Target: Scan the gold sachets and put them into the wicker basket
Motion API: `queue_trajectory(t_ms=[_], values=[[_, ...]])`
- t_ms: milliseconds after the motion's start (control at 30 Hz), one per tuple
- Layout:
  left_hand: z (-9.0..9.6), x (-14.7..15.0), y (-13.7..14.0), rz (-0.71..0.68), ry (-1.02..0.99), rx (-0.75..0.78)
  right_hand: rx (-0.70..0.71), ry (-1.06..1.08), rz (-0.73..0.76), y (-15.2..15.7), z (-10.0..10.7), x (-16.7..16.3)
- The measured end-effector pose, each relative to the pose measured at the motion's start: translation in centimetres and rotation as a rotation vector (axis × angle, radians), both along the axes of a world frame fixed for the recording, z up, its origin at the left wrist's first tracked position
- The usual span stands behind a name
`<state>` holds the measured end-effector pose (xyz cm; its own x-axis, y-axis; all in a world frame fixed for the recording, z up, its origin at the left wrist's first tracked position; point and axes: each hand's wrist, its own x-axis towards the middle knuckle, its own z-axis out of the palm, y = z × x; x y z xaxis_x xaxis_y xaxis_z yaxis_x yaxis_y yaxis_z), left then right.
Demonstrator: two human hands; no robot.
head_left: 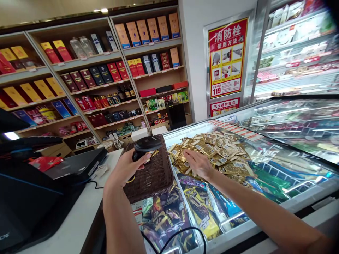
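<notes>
My left hand (132, 164) is closed around the handle of a black barcode scanner (148, 143). The scanner is held above a brown woven basket (165, 169). Part of a small gold packet (154, 154) shows beneath the scanner head. Over to the right, my right hand (198, 164) reaches to the near left side of a heap of flat gold packets (219, 144) on the freezer's glass top. Its fingers are pressed together at the packets, and whatever may be between the fingertips is hidden.
Bagged ice creams (203, 215) lie under the glass of the freezer (222, 238). A black cable (182, 230) loops across the front. On the left, a counter (76, 211) carries dark checkout equipment (23, 197). Shelves (116, 54) of boxed bottles stand behind.
</notes>
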<state>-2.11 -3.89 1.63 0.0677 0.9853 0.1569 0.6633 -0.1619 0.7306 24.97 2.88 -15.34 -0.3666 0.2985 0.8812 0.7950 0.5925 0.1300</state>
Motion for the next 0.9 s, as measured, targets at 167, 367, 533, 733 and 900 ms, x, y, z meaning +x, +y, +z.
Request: queue_trajectory(t_ms=[167,367,533,733,900], values=[[-0.1,1.5,0.5,-0.055,0.057,-0.050,0.082,-0.008,-0.084,0.0,0.6,0.7],[-0.6,1.8,1.1,-0.065,0.093,-0.081,-0.050,0.017,-0.070,0.2,0.5,0.8],[-0.8,2.0,1.3,-0.095,0.093,-0.073,-0.095,0.023,-0.108,0.2,0.3,1.0],[-0.9,2.2,1.4,-0.124,0.096,-0.067,-0.211,-0.015,-0.189,0.1,1.3,0.9],[-0.3,1.8,1.1,-0.101,0.093,-0.103,-0.456,0.021,-0.466,1.3,2.8,3.5]])
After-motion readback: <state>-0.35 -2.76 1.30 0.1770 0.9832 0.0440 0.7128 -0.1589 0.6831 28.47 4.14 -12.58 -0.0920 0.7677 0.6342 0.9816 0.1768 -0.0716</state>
